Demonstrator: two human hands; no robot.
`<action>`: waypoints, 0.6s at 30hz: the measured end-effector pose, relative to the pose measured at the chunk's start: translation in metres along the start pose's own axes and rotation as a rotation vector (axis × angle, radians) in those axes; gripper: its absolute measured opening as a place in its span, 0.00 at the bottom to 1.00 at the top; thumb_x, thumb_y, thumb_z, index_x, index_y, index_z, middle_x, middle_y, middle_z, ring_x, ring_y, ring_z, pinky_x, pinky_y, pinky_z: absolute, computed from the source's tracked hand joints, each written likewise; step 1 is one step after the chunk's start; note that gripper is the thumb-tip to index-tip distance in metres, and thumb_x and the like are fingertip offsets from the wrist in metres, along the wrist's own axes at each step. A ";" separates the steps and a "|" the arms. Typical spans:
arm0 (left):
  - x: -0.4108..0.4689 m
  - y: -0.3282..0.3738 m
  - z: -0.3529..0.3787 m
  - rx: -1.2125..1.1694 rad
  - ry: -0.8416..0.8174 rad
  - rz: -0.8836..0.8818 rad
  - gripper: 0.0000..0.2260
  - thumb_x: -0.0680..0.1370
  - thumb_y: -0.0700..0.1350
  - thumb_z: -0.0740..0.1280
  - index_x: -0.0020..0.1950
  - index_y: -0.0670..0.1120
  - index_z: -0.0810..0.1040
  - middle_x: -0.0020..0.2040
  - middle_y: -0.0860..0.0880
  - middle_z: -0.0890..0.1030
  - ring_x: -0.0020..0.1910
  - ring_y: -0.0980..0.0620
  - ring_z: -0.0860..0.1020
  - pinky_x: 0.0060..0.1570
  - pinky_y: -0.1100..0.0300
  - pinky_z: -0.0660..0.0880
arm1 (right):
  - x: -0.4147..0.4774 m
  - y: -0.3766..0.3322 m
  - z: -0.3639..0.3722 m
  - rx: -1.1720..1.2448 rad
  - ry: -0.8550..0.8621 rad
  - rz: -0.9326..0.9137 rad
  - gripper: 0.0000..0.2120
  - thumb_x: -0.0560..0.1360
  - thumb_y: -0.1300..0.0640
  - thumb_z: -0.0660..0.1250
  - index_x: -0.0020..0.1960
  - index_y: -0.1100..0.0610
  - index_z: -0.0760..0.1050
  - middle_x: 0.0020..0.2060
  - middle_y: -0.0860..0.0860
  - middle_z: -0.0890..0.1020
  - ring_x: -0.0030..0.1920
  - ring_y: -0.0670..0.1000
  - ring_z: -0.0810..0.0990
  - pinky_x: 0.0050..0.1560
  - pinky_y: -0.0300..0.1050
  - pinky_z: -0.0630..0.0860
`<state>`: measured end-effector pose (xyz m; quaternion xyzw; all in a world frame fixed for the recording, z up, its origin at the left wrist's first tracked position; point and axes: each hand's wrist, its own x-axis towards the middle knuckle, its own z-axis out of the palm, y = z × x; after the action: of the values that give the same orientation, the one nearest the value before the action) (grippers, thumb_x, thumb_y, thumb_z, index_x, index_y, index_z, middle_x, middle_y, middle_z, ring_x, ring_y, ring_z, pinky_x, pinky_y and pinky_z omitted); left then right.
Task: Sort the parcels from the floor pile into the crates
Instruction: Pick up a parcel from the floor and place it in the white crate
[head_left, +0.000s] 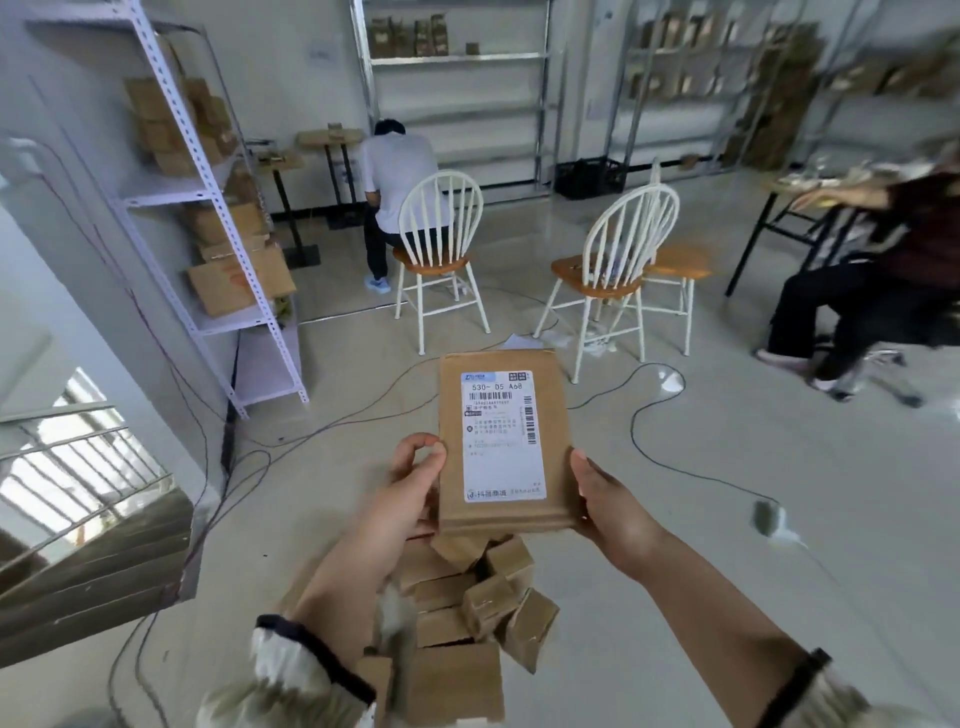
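The raised parcel (498, 467) is matt brown kraft paper, its white label (503, 436) smooth with a slight sheen. At six o'clock of it the floor pile (467, 597) is the same dull cardboard, some under shiny tape. The floor (675, 519) is smooth and glossy. At ten o'clock the rack (210, 208) is white-painted perforated metal; the chairs (431, 262) at twelve have varnished wooden seats

The white shipping label (503, 436) on the flat brown cardboard parcel (497, 361), near centre, is showing "530- D5 A68" above barcodes; its smaller print is staying unreadable.
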<state>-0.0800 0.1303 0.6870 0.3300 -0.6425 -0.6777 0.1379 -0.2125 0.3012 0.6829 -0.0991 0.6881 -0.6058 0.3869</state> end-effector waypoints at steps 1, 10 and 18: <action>0.001 0.004 0.020 0.011 -0.041 0.010 0.05 0.80 0.53 0.60 0.53 0.56 0.72 0.48 0.48 0.83 0.43 0.49 0.82 0.33 0.57 0.77 | -0.009 -0.001 -0.019 0.021 0.041 -0.007 0.19 0.81 0.44 0.50 0.68 0.48 0.68 0.59 0.46 0.78 0.56 0.46 0.77 0.53 0.40 0.73; -0.006 0.028 0.236 0.135 -0.588 0.094 0.04 0.79 0.57 0.60 0.49 0.62 0.73 0.51 0.56 0.81 0.41 0.55 0.83 0.30 0.61 0.76 | -0.128 0.024 -0.200 0.198 0.605 -0.066 0.18 0.80 0.42 0.54 0.59 0.50 0.76 0.47 0.44 0.81 0.44 0.44 0.76 0.42 0.38 0.72; -0.117 0.032 0.415 0.296 -1.267 0.156 0.03 0.80 0.55 0.60 0.50 0.61 0.73 0.45 0.56 0.83 0.36 0.57 0.83 0.29 0.62 0.76 | -0.320 0.089 -0.244 0.496 1.186 -0.163 0.18 0.79 0.42 0.54 0.57 0.49 0.77 0.58 0.52 0.81 0.59 0.53 0.79 0.59 0.50 0.75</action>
<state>-0.2599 0.5208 0.7317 -0.1653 -0.7078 -0.6333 -0.2657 -0.1245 0.7010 0.7256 0.2927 0.6151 -0.7260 -0.0946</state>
